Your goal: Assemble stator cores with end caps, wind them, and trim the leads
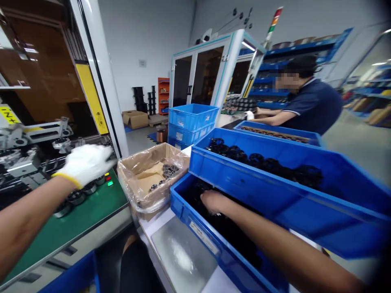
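My left hand (87,163), in a white glove with a yellow cuff, hovers over the front of the green machine table (100,207). Its fingers stretch to the right, a little blurred, and no held thing shows in them. Below it, metal ring-shaped parts (76,196) line the table edge. My bare right hand (213,202) reaches down into the lower blue bin (201,238), among dark parts. Its fingers point down and are hidden, so what they hold, if anything, does not show.
A plastic-lined carton (146,197) with metal rings stands between my hands. Another blue bin (275,191) with black parts overhangs the lower one. Stacked blue crates (194,118) stand behind. A co-worker (314,103) works at the far machine. A metal plate (180,254) lies in front.
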Available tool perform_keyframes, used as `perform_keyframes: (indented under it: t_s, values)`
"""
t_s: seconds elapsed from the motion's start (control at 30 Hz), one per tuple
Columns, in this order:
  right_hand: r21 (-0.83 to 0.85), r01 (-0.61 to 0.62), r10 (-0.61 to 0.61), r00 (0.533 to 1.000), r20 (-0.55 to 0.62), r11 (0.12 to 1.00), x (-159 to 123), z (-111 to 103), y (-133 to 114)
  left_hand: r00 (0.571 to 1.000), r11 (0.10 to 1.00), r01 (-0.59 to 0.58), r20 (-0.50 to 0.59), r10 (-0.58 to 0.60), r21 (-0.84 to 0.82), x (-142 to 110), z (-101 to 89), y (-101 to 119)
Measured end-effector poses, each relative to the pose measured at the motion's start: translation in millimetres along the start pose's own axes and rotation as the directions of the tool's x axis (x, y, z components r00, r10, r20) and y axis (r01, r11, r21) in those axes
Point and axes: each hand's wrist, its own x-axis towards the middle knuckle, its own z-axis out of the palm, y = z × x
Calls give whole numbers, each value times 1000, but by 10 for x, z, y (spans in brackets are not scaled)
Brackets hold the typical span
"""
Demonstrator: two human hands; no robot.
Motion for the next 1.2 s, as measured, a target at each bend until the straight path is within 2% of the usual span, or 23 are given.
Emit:
perform_keyframes:
  t_s: [0.03,0.13,0.23,0.33,0.43,0.53,0.63,0.7,0.83,1.0,1.1,1.2]
  values:
    - [-8,-1,1,1000,20,1000,8,17,4,1000,1000,-14,0,14,5,176,14,146]
    - [23,31,-31,1000,-1,999,15,79,-13,982,984,-176,57,178,-35,785,157,739]
    - [80,67,-68,998,4,995,47,158,-22,944,954,-285,148,296,-91,1311,437,1333]
    - [128,88,-97,993,63,988,93,219,15,887,915,-373,228,401,-155,1679,783,1759]
    - [174,69,-94,986,136,982,87,220,53,836,873,-432,260,482,-227,1957,1122,2016]
    - [218,64,-106,977,185,974,18,162,33,803,837,-460,264,534,-295,2163,1398,2162]
    - [244,78,-125,975,185,967,-47,89,-30,774,808,-472,272,572,-353,2260,1579,2228]
    - [243,82,-128,975,180,967,-69,52,-69,766,795,-477,265,585,-375,2263,1633,2238]
    - [223,92,-131,978,164,970,-95,14,-102,789,805,-474,232,568,-358,2180,1539,2235]
    - [245,53,-64,997,39,968,-95,22,-91,880,859,-396,132,456,-324,2011,1129,2161]
    - [224,94,-76,993,-90,970,-90,58,-83,923,864,-356,8,384,-356,1803,844,1972]
    - [179,133,-97,975,-199,975,-113,102,-96,930,837,-365,-116,349,-408,1459,540,1678]
